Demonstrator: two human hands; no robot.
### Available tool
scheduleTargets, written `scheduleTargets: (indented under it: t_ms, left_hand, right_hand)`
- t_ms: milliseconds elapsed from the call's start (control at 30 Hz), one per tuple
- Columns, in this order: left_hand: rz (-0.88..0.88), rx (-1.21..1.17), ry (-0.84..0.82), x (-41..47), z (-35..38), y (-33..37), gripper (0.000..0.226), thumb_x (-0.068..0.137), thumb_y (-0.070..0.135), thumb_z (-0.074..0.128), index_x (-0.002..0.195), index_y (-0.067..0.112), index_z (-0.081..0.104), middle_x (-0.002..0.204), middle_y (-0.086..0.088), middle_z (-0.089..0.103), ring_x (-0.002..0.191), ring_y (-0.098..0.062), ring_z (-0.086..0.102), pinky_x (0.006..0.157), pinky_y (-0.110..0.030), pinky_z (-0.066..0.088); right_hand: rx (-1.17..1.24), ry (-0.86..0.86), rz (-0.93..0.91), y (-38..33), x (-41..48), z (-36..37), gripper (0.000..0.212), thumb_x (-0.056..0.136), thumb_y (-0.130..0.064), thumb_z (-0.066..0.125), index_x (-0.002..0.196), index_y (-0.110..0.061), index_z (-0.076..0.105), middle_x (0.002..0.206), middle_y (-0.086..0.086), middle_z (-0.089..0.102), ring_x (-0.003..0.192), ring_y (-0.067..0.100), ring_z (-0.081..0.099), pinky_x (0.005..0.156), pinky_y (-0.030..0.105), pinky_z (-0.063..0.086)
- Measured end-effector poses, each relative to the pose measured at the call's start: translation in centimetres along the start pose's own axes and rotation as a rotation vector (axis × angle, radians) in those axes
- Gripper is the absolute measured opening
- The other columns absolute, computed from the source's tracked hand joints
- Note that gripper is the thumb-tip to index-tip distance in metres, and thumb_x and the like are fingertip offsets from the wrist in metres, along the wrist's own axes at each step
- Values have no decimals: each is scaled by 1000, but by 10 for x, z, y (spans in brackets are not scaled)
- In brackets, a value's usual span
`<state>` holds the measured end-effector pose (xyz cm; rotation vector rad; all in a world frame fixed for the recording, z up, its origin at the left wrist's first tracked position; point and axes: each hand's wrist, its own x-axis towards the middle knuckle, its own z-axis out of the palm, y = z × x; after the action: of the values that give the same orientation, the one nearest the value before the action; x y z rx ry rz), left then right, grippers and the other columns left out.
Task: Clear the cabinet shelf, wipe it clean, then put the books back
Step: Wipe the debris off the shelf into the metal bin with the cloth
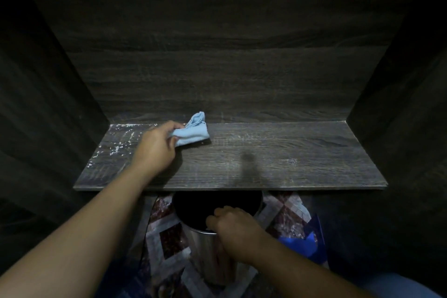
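Bare forearms (92,225), bare hands (154,150)

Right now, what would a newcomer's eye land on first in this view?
The light blue cloth stands out against the dark wooden shelf, gripped by the left hand toward its left rear. Next comes the white debris scattered over the shelf's left end. Below the front edge, the right hand grips the rim of a metal bin.

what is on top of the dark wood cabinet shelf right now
A crumpled light blue cloth gripped by the left hand, and white specks scattered over the left end of the dark wood shelf. Whatever lies under the cloth and hand is covered.
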<state>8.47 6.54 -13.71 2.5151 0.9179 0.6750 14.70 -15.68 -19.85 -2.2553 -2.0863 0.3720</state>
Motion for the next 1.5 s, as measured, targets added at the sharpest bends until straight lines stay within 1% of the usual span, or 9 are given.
scheduleTargets:
  t_ms: [167,333,433,633,733,1033,1167,1300,1500]
  left_hand:
    - [11,37,52,21,0,-14,34,86,5,61,110,29,68,93,-10,56,84,-30,60,83,-33,50]
    - [140,49,129,30,10,-28,35,79,-4,61,106,16,69,103,-12,67,96,-30,61,89,-32,48]
    - [294,83,176,38,12,-33,26,76,-8,64,98,5,69,103,-12,69,97,-31,61,87,-32,48]
    - [423,303,64,57,14,-45,14,73,-1,74,86,2,68,88,-14,60,84,-33,58,59,-41,53]
    - [315,296,-75,61,16,-46,18,84,6,68,101,3,65,113,-13,55,105,-31,51,78,-40,49]
    - [52,150,-175,51,21,-45,46,91,4,48,133,23,51,119,-16,64,104,-36,60,88,-38,49]
    - [91,101,-165,47,29,-50,47,91,1,49,133,20,58,139,-10,54,130,-27,49,111,-35,36]
    - [81,184,-214,51,23,-43,51,90,2,49,135,24,56,141,-4,53,127,-26,51,105,-30,37]
    - [84,438,-370,50,7,-26,50,96,15,48,141,36,46,139,-13,53,121,-35,51,101,-35,42]
  right_hand:
    - [-11,37,-27,-4,16,9,26,89,-8,47,113,-5,57,110,19,56,104,37,53,85,43,43]
    - [32,70,-43,-3,21,18,17,57,-22,64,75,-23,63,69,-3,59,62,17,62,51,24,49]
    - [-6,85,-29,-2,23,21,18,51,-29,60,70,-27,63,65,-9,57,58,10,59,47,21,46]
    - [6,36,19,0,28,17,33,77,-20,44,100,-20,67,91,3,64,86,24,63,71,32,51]
    - [-9,-34,0,-1,29,15,38,88,-16,47,126,-12,55,119,12,55,112,32,50,92,40,40]
    - [12,-41,2,-3,24,15,40,84,-16,43,121,-13,58,113,12,58,109,32,53,91,39,44]
    - [5,16,-10,0,19,18,29,69,-19,42,85,-18,66,80,3,64,76,23,65,64,29,52]
    - [1,11,3,1,14,17,31,82,-12,43,107,-7,59,108,16,60,104,36,56,85,40,46]
    - [30,-45,38,0,7,9,32,89,-12,41,117,-7,55,118,15,54,114,34,49,90,37,40]
